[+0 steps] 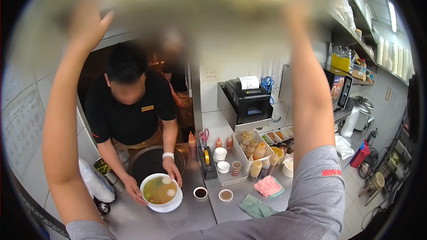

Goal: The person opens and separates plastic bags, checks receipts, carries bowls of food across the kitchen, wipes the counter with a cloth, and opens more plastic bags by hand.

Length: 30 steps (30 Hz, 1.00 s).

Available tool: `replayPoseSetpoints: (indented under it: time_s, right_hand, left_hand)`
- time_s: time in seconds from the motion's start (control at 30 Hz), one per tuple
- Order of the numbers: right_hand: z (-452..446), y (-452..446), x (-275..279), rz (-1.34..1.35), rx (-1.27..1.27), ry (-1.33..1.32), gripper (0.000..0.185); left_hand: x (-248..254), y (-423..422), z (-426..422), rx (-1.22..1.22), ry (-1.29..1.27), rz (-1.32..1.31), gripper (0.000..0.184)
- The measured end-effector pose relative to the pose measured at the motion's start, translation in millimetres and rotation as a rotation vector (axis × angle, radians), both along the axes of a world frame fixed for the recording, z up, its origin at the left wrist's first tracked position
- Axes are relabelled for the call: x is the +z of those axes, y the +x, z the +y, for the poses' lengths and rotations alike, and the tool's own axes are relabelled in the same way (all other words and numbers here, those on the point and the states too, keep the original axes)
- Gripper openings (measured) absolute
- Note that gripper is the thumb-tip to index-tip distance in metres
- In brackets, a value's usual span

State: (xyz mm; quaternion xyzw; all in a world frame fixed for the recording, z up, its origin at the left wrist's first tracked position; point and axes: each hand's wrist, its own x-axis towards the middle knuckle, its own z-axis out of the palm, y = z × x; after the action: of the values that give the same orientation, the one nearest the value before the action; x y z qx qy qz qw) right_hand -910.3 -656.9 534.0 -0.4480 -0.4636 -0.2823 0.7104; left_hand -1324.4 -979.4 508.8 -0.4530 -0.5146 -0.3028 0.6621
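Observation:
Both my arms are raised to the top of the view. My left hand (pixel 91 24) shows its thumb sticking out, while its fingers fade into blur. My right hand (pixel 297 15) is smeared at the upper right, its fingers hidden. Both are at the edge of a large, blurred yellowish-grey shape (pixel 200 0) very close to the camera; its kind and whether they grip it cannot be made out. Below, a co-worker's two hands hold a white bowl of soup (pixel 160 190) with round white pieces and green bits, over the steel counter (pixel 129 222).
Small cups of dark sauce (pixel 200 193) and brown sauce (pixel 226 195) stand near the bowl. To the right are a basket of sauce bottles (pixel 253 144), a pink cloth (pixel 268 186), a green cloth (pixel 258 206) and a receipt printer (pixel 249 102). Another person stands behind the co-worker.

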Motion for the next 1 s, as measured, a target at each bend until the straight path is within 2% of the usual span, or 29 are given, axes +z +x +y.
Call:
replayPoseSetpoints:
  time_s: [0.03, 0.07, 0.1, 0.2, 0.27, 0.33, 0.47, 0.53, 0.67, 0.77, 0.8, 0.83, 0.87, 0.93, 1.0]
  right_hand:
    - [40, 22, -4, -0.132, -0.008, -0.058, 0.063]
    - [115, 45, 1, -0.281, -0.009, 0.092, 0.068]
    - [112, 43, -6, -0.292, 0.048, 0.097, 0.068]
    - [78, 11, -31, -0.309, 0.107, 0.134, 0.068]
    - [54, -25, -33, -0.309, 0.113, 0.162, 0.068]
    - [28, -63, -32, -0.333, -0.103, 0.341, 0.060]
    - [-83, -148, -36, -0.406, 0.038, 0.441, 0.049]
    - [-114, -187, -36, -0.473, 0.124, 0.398, 0.048]
    - [-145, -244, -18, -0.451, 0.189, 0.321, 0.045]
    - [-178, -244, -11, -0.509, 0.210, 0.110, 0.052]
    - [-151, -249, -8, -0.721, -0.068, 0.163, 0.035]
    - [-144, -252, 2, -0.611, 0.091, 0.166, 0.025]
    - [-145, -252, -1, -0.473, 0.212, 0.409, 0.026]
    - [-173, -243, -20, -0.376, 0.235, 0.529, 0.031]
    - [-178, -224, -60, -0.436, 0.106, 0.593, 0.042]
  left_hand:
    - [-13, 12, -10, -0.080, -0.025, 0.055, 0.068]
    - [-26, 24, -22, -0.156, -0.051, 0.109, 0.063]
    - [-40, 41, -35, -0.145, -0.053, 0.099, 0.063]
    - [-75, 82, -70, -0.197, -0.139, 0.089, 0.057]
    - [-91, 105, -92, -0.075, -0.210, 0.124, 0.054]
    - [-104, 125, -111, -0.070, -0.268, 0.120, 0.054]
    - [-131, 154, -148, -0.039, -0.390, 0.126, 0.054]
    - [-149, 176, -168, 0.060, -0.462, 0.087, 0.053]
    - [-194, 195, -217, 0.056, -0.588, -0.029, 0.053]
    - [-239, 189, -257, 0.021, -0.642, -0.260, 0.050]
    - [-260, 184, -270, 0.026, -0.643, -0.399, 0.049]
    - [-287, 179, -282, 0.050, -0.620, -0.561, 0.048]
    - [-315, 174, -295, 0.071, -0.594, -0.718, 0.048]
    - [-389, 172, -322, 0.007, -0.443, -1.076, 0.045]
    - [-466, 185, -345, -0.028, -0.288, -1.365, 0.041]
